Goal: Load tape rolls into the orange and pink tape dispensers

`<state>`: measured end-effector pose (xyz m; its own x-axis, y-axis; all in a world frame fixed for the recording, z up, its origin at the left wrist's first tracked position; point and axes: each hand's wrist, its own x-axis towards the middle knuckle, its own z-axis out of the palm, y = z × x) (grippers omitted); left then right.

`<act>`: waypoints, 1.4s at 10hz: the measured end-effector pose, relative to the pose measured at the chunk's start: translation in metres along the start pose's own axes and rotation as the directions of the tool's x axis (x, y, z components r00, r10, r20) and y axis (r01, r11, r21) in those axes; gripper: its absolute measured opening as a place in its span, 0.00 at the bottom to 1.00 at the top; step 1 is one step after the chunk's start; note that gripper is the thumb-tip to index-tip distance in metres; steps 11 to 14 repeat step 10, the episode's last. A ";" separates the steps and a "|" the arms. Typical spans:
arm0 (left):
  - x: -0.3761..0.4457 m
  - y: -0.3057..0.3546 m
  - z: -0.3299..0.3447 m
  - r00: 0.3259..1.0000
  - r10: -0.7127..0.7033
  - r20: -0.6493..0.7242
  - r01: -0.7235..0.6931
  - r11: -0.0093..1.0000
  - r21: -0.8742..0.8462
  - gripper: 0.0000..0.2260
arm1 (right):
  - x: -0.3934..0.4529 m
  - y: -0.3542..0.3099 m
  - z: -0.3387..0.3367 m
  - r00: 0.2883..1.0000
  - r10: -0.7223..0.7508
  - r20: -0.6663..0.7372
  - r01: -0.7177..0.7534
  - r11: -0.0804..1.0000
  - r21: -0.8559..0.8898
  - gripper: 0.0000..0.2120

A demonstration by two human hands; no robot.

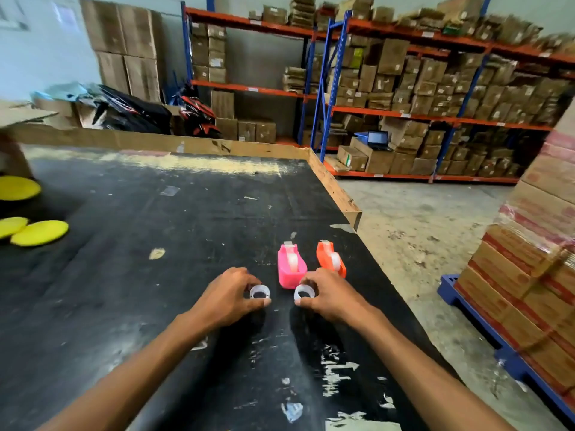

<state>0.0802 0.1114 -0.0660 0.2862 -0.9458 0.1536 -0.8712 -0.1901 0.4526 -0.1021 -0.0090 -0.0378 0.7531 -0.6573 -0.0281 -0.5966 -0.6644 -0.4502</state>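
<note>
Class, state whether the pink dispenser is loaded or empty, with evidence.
Loaded, it seems: a whitish roll sits in the pink dispenser, tape reaching its front cutter.

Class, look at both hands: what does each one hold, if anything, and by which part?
Each hand grips a small clear tape roll by its outer rim, between thumb and fingers: left hand on the left roll, right hand on the right roll.

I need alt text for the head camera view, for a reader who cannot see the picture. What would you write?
Two bare hands rest on a worn black table, the left hand and the right hand each pinching a small clear ring-shaped roll. Just beyond them stand a pink tape dispenser and an orange tape dispenser, each already showing tape. Warehouse shelves of cardboard boxes fill the background.
</note>
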 end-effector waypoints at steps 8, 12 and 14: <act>0.006 -0.068 -0.016 0.952 -0.302 -0.038 0.305 0.945 0.116 0.19 | 0.087 -0.065 0.063 0.994 -0.103 0.048 0.108 0.987 -0.116 0.12; -0.017 -0.064 -0.016 0.948 -0.316 -0.041 0.318 0.947 0.041 0.48 | 0.057 -0.063 0.052 0.989 -0.151 -0.010 0.149 0.984 -0.097 0.21; -0.017 -0.064 -0.016 0.948 -0.316 -0.041 0.318 0.947 0.041 0.48 | 0.057 -0.063 0.052 0.989 -0.151 -0.010 0.149 0.984 -0.097 0.21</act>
